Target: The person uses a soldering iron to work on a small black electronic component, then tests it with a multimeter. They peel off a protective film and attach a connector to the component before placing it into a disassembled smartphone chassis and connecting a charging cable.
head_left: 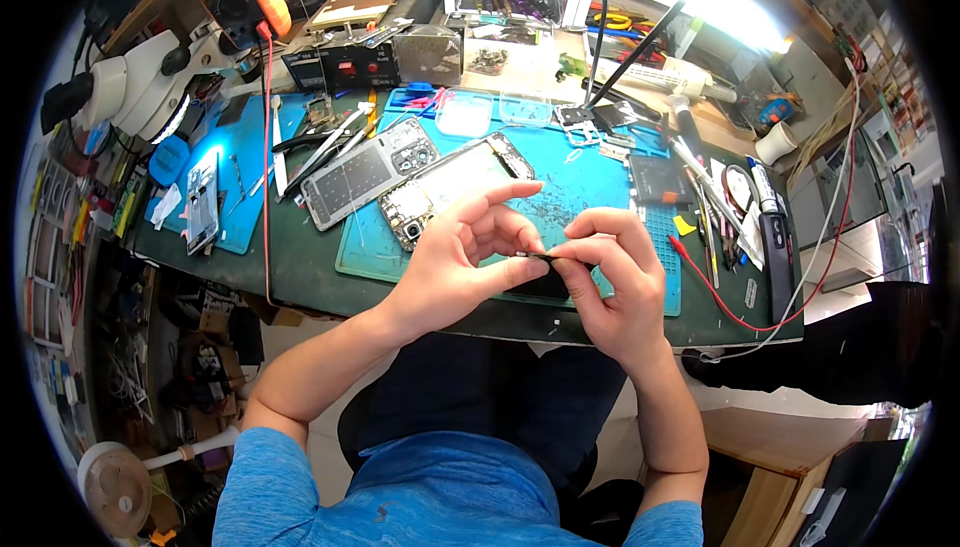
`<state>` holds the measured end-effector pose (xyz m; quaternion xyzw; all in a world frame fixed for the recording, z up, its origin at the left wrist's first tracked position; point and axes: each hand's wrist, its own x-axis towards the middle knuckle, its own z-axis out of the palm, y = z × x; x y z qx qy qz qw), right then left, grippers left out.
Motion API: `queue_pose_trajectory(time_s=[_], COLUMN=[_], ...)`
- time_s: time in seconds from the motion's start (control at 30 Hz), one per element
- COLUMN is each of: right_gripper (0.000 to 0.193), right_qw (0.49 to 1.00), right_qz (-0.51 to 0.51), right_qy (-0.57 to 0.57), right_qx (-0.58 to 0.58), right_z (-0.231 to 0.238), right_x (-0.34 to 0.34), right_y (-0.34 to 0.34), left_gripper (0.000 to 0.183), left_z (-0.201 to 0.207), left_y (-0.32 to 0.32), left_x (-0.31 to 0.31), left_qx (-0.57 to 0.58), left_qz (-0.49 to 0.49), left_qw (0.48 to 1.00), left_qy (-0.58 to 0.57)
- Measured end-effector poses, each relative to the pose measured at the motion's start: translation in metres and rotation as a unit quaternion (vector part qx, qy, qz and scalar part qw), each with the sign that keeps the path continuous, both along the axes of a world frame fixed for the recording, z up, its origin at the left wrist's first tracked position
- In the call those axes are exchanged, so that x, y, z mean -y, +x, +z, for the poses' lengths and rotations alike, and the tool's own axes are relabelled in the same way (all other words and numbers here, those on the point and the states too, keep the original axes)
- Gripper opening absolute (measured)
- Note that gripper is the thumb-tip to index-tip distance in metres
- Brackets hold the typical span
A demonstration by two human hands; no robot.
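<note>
My left hand (462, 259) and my right hand (617, 292) meet above the front of a blue work mat (375, 255). Thumb and fingers of both pinch a small dark part (541, 257), too small and covered to name. Under the fingers shows the edge of a flat black thing (545, 287), mostly hidden. Just beyond my left hand lies an opened phone (440, 190), its cameras and inner boards bare. Left of it rests a grey phone housing (358, 175) with a camera block.
A microscope (130, 87) stands at the left over another opened phone (203, 205). Tweezers and tools (335, 142) lie behind the housing. Clear plastic boxes (465, 112) sit farther back. A red test lead (708, 299) curves along the right edge near a black handheld tool (776, 262).
</note>
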<state>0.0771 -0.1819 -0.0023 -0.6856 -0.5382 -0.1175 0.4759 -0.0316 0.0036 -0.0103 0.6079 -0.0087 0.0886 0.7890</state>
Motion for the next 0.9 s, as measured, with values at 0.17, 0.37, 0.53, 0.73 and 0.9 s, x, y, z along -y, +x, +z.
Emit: queue_pose_trajectory(time_s=[0.17,0.37,0.53,0.73,0.9], right_gripper=[0.02,0.037,0.039,0.028,0.022], right_qw=[1.0,0.971,0.946,0.936,0.93], right_qz=[-0.001,-0.014,-0.025,-0.037,-0.037], right_qy=[0.018,0.023,0.054,0.085,0.088], right_qx=[0.025,0.237,0.317,0.341,0.354], right_z=[-0.004,-0.006,-0.015,-0.013,-0.011], right_x=[0.001,0.007,0.009,0.007,0.007], right_y=[0.002,0.019,0.023,0.018,0.021], left_gripper=[0.075,0.076,0.07,0.065,0.067], left_z=[0.001,0.004,0.006,0.015,0.007], left_y=[0.0,0.002,0.003,0.002,-0.003], left_x=[-0.007,-0.009,-0.009,-0.002,-0.001], left_qx=[0.024,0.04,0.078,-0.004,0.049], left_qz=[-0.025,-0.04,-0.062,-0.016,0.024], left_qw=[0.999,0.997,0.994,0.998,0.987], left_qy=[0.024,0.055,0.046,0.061,0.15])
